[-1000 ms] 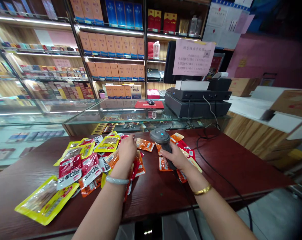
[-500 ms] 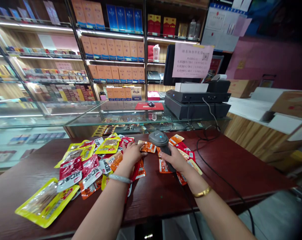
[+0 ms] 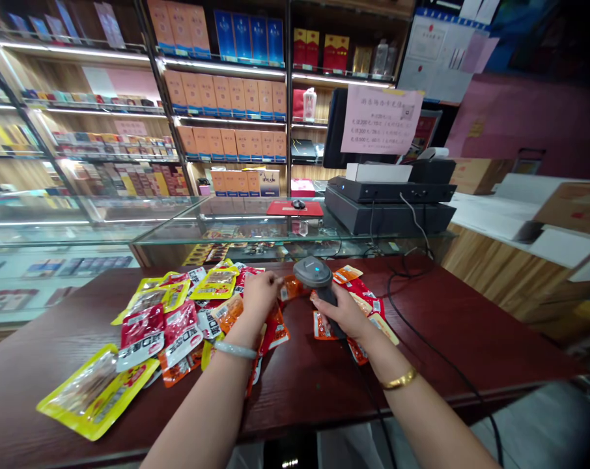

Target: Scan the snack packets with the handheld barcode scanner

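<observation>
My right hand (image 3: 344,314) is wrapped round the handle of a dark grey barcode scanner (image 3: 312,272), its head tilted over the table with a small blue light on top. Just left of it, my left hand (image 3: 262,294) pinches the edge of an orange snack packet (image 3: 291,287), which lies partly under the scanner head. Around my left wrist spreads a heap of red-and-white packets (image 3: 182,331), yellow packets (image 3: 215,283) and orange ones. Beneath and beyond my right hand is a smaller pile of orange and red packets (image 3: 348,274).
A large yellow packet (image 3: 97,394) lies at the front left of the dark red table (image 3: 451,326). The scanner's black cable runs down the front; another cable (image 3: 422,339) crosses the right side. Behind stand a glass counter (image 3: 217,215), a mouse (image 3: 298,204) and a cash register (image 3: 387,208).
My left hand's fingers have drawn together from a spread pose and closed on the orange packet. The scanner stays in my right hand, and the whole view has shifted slightly.
</observation>
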Available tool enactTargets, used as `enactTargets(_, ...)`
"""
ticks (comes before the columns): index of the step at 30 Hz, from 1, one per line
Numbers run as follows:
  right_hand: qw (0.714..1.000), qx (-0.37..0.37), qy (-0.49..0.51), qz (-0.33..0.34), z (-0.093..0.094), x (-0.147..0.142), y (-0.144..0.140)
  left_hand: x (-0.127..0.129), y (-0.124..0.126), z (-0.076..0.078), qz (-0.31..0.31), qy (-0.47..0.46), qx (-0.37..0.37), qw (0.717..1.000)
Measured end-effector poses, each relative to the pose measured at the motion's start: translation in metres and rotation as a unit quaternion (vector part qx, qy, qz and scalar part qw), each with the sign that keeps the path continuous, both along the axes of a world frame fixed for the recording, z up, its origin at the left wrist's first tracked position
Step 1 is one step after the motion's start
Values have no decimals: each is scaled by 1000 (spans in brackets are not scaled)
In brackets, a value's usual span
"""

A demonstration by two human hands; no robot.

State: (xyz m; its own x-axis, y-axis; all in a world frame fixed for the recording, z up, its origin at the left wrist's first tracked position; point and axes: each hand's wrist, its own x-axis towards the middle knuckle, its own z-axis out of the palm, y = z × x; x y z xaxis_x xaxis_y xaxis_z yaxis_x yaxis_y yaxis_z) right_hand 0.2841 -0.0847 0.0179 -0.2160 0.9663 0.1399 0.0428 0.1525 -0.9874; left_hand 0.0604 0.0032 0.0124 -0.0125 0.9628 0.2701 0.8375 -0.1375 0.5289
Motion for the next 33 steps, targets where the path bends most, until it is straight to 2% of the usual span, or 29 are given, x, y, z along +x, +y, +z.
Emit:
enactTargets(2, 1000, -1, -4, 0, -2, 0, 0, -2, 1, 1, 50, -107, 56, 991)
enactTargets(4, 1000, -1, -9, 8, -2, 0, -1, -3, 2, -1, 66, -244, 82, 964)
enactTargets(7, 999, 9, -20, 25, -3, -2, -3, 1, 3, -4, 40, -441, 49, 895)
enactTargets(10, 999, 17, -30, 35, -4, -4, -3, 7, 1, -3, 17, -544, 22, 839)
enactTargets(13, 998, 17, -33, 41, -6, -5, -2, 9, -2, -1, 5, -586, 29, 810)
enactTargets(15, 999, 14, -31, 42, -8, -5, -1, 9, -2, -1, -1, -599, 35, 800)
enactTargets(26, 997, -21, -36, 60, -6, -7, -2, 7, 5, -7, 9, -593, 57, 803)
enactTargets(30, 998, -22, -28, 59, -5, -7, -4, 10, 3, -3, 0, -627, 13, 779)
enactTargets(33, 998, -9, -16, 58, -7, -5, -3, 20, -7, 0, -84, -639, -81, 761)
